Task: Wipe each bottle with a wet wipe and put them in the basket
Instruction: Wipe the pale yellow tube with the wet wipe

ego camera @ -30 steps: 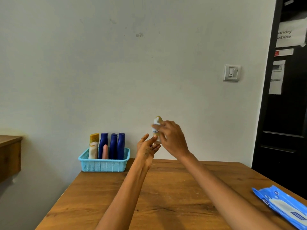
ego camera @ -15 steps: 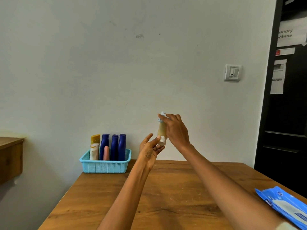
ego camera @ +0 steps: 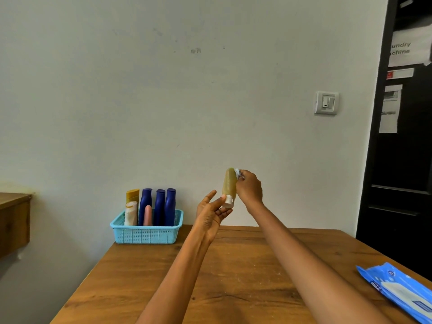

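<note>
The left hand (ego camera: 211,212) pinches the white cap of a small yellow-green translucent plastic bottle (ego camera: 228,186), held cap-down in the air above the wooden bench (ego camera: 233,272). The right hand (ego camera: 249,188) curls round the bottle's upper side, pressing a white wet wipe (ego camera: 238,173) against it. The bottle appears light, somewhat squeezable, and likely slick where wiped; a grip at the rigid cap seems soundest. Beyond stands a light-blue perforated plastic basket (ego camera: 146,235) holding other bottles.
</note>
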